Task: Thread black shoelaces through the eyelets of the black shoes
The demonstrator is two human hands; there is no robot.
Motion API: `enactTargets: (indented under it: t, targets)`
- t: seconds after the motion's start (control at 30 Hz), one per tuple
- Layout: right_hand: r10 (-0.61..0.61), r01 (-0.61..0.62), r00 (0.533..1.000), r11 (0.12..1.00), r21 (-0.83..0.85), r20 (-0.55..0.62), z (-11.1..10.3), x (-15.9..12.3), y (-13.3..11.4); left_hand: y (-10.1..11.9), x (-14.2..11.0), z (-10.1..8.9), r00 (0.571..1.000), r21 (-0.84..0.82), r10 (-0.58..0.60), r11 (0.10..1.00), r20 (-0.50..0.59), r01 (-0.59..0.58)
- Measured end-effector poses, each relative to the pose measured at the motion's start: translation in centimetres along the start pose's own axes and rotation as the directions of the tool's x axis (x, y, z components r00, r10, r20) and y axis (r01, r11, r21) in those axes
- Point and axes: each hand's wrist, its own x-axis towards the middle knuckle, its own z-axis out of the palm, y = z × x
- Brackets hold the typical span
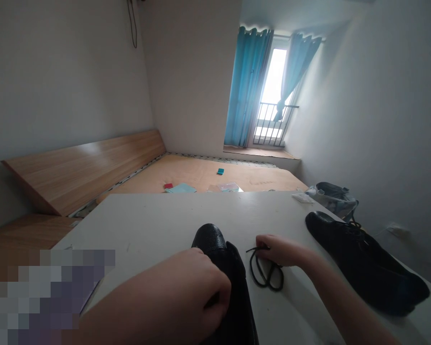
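A black shoe stands on the white table straight in front of me, toe pointing away. My left hand is closed over its upper from the left side, hiding most of the opening; the fingertips are mostly out of sight. Just right of this shoe, my right hand pinches a black shoelace between thumb and fingers. Loops of the lace hang against the tabletop, and one short end sticks out to the left. A second black shoe, with laces across its front, lies at the right, apart from both hands.
The white table fills the near area. Beyond it a bare bed board carries a red item, a teal item and plastic packets. A bag sits past the table's right corner, near a small clear packet.
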Motion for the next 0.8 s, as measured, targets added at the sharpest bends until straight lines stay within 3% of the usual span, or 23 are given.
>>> enactTargets:
  t: [0.1, 0.2, 0.37, 0.43, 0.53, 0.6, 0.67, 0.8]
  targets:
    - [-0.078, 0.078, 0.997, 0.972, 0.224, -0.01, -0.7, 0.1, -0.6, -0.6, 0.0, -1.0, 0.994, -0.08, -0.098, 0.992, -0.057, 0.093]
    - [-0.177, 0.198, 0.98, 0.881, 0.43, -0.089, -2.1, -0.7, -2.1, -1.1, 0.5, -1.9, 0.965, -0.151, -0.199, 0.973, -0.172, 0.174]
    - [-0.292, 0.403, 0.915, 0.606, 0.685, -0.28, -4.3, -2.2, -7.3, -2.0, 1.2, -2.4, 0.858, -0.302, -0.314, 0.933, -0.407, 0.198]
    - [-0.317, 0.444, 0.895, 0.554, 0.704, -0.315, -4.7, -2.3, -9.9, -2.2, 1.4, -2.4, 0.871, -0.406, -0.304, 0.904, -0.386, 0.135]
    - [-0.302, 0.517, 0.853, 0.591, 0.619, -0.425, -4.8, -1.8, -13.1, -2.3, 1.5, -2.4, 0.93, -0.566, -0.211, 0.824, -0.3, 0.005]
    - [-0.286, 0.55, 0.829, 0.577, 0.604, -0.481, -4.7, -1.3, -14.3, -2.5, 1.7, -2.4, 0.928, -0.642, -0.203, 0.765, -0.313, -0.049]
    - [-0.297, 0.554, 0.831, 0.518, 0.652, -0.47, -4.6, -0.8, -14.7, -2.9, 1.8, -2.4, 0.884, -0.679, -0.267, 0.73, -0.384, -0.074]
    - [-0.328, 0.448, 0.877, 0.297, 0.843, -0.35, -4.8, 0.7, -13.1, -4.0, 2.2, -2.7, 0.721, -0.753, -0.476, 0.65, -0.504, -0.098]
